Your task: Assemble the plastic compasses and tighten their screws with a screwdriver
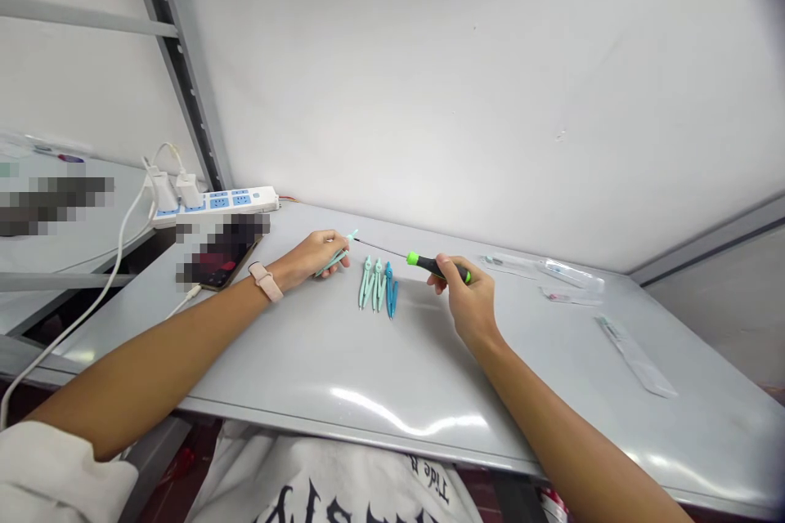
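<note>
My left hand point(325, 252) is closed around a mint-green drawing compass point(334, 261), whose top pokes out past the fingers. In my right hand point(464, 286) is a screwdriver point(423, 261) with a black and bright-green handle, gripped from above. Its long thin shaft points left, and the tip is at the head of the held compass; whether it sits in a screw is too small to tell. Between my hands, on the table, lie two mint-green compasses point(372, 286) and a blue compass point(391, 291) side by side, their points toward me.
Clear plastic sleeves point(634, 355) with small contents lie on the grey table point(294, 359) at the right. A white power strip point(263, 198) with plugged-in chargers point(163, 189) stands at the back left, near a phone point(230, 257) on a cable. A metal frame point(184, 57) rises at the left.
</note>
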